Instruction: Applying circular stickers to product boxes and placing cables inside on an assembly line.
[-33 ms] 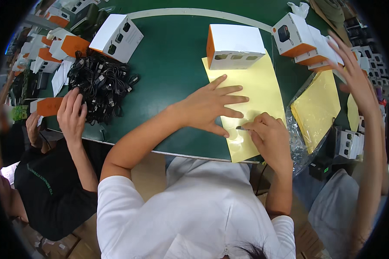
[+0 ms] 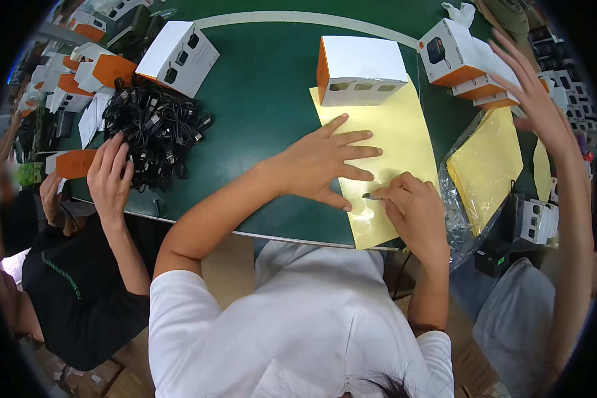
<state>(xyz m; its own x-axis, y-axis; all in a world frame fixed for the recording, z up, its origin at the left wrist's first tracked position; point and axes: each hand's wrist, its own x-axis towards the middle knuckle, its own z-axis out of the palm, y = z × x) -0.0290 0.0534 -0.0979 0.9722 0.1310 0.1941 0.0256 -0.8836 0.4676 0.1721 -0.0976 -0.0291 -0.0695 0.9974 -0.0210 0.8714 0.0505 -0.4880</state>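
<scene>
A yellow sheet (image 2: 404, 126) lies on the green table (image 2: 259, 99) in front of me. My left hand (image 2: 325, 162) rests flat on the sheet's left edge with its fingers spread, holding nothing. My right hand (image 2: 411, 209) is closed on a thin dark tool (image 2: 370, 196), whose tip touches the sheet just beside my left fingertips. A white and orange box (image 2: 359, 69) stands on the far end of the sheet, apart from both hands.
A pile of black cables (image 2: 156, 129) lies at the left, with a co-worker's hand (image 2: 109, 176) at its near side. Beyond it is a white box (image 2: 179, 56). At the right are stacked boxes (image 2: 458, 56), another person's raised hand (image 2: 534, 99) and a clear bag of yellow sheets (image 2: 487, 166).
</scene>
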